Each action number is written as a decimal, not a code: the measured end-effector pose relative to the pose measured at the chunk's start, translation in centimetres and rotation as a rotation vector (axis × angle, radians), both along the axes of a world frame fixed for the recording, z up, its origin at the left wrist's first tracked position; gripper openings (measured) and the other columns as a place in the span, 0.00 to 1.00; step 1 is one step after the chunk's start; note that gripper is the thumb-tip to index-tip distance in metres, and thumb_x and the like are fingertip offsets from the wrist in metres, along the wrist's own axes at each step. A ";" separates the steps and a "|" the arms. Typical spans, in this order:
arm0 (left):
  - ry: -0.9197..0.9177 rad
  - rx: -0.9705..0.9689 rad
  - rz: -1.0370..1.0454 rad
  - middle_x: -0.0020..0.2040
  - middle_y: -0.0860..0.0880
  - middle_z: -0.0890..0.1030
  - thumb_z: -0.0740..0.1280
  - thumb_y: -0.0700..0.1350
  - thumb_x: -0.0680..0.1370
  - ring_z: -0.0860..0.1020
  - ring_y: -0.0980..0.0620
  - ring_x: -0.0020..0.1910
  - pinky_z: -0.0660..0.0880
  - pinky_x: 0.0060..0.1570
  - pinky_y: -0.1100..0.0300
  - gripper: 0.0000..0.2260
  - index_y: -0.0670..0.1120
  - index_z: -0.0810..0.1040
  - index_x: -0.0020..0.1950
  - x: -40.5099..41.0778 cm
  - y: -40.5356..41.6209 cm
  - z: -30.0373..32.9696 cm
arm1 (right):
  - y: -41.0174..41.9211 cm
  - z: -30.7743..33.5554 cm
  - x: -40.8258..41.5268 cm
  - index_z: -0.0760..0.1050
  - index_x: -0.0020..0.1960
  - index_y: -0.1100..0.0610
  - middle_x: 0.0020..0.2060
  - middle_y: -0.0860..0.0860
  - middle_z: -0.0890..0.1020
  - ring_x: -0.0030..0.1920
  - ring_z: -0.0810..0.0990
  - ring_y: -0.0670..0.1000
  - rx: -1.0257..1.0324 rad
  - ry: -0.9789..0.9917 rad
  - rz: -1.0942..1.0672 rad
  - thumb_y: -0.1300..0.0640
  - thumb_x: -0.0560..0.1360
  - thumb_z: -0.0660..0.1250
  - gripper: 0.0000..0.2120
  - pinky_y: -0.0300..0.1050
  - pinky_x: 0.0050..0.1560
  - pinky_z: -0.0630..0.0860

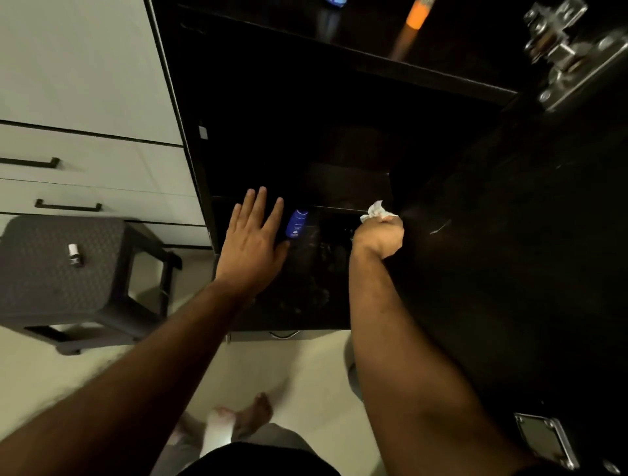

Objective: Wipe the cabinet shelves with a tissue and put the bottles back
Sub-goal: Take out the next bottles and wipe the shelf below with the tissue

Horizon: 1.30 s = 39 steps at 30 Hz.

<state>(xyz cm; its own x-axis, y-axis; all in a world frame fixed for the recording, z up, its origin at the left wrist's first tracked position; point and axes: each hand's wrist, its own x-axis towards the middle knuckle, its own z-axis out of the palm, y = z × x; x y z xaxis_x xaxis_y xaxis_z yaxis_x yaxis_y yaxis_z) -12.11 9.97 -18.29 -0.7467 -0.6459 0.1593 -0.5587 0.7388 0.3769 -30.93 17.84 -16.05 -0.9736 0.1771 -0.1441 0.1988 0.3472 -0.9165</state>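
Reaching down from the bottom edge, two bare forearms extend toward a dark open cabinet [339,142]. Nearest the camera, a bare foot [255,412] stands on the pale floor [306,367], blurred. The left hand [253,238] is spread wide, fingers straight, holding nothing, at the front of the lower compartment. Just beside its fingertips stands a blue bottle [296,223] with a white label, inside that lower compartment; whether the hand touches it cannot be told. The right hand [380,234] is curled round a crumpled white tissue [376,210], held against the front edge of the shelf [339,208] above the bottle. Other things in the lower compartment are too dark to make out. To the left, a grey stool [68,271] carries a small white item [75,254]; behind it are pale drawers [85,170] with dark handles. Farther up, on a higher shelf, an orange bottle [416,15] and a blue object [334,2] are cut off by the top edge. A metal hinge [557,51] shows on the door at right.
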 end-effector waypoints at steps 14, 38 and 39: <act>-0.074 0.023 0.084 0.80 0.42 0.46 0.62 0.53 0.80 0.41 0.46 0.78 0.44 0.76 0.48 0.35 0.49 0.45 0.79 6.4 -2.2 -1.6 | -4.7 -1.9 7.4 0.82 0.41 0.60 0.40 0.54 0.85 0.42 0.83 0.52 0.135 0.119 0.406 0.59 0.74 0.72 0.05 0.41 0.42 0.77; -0.122 0.145 0.001 0.80 0.42 0.45 0.59 0.54 0.81 0.42 0.45 0.79 0.41 0.77 0.48 0.32 0.48 0.48 0.80 23.7 -13.1 -0.9 | -12.3 -3.6 23.8 0.80 0.44 0.56 0.41 0.49 0.83 0.41 0.81 0.44 0.348 0.208 0.648 0.59 0.76 0.70 0.03 0.32 0.38 0.77; -0.122 0.155 0.009 0.80 0.42 0.47 0.59 0.54 0.81 0.43 0.45 0.79 0.42 0.77 0.47 0.31 0.48 0.49 0.80 23.8 -13.2 -1.1 | -12.3 -3.9 24.5 0.80 0.45 0.55 0.41 0.47 0.82 0.41 0.80 0.42 0.293 0.184 0.666 0.60 0.76 0.70 0.02 0.28 0.38 0.76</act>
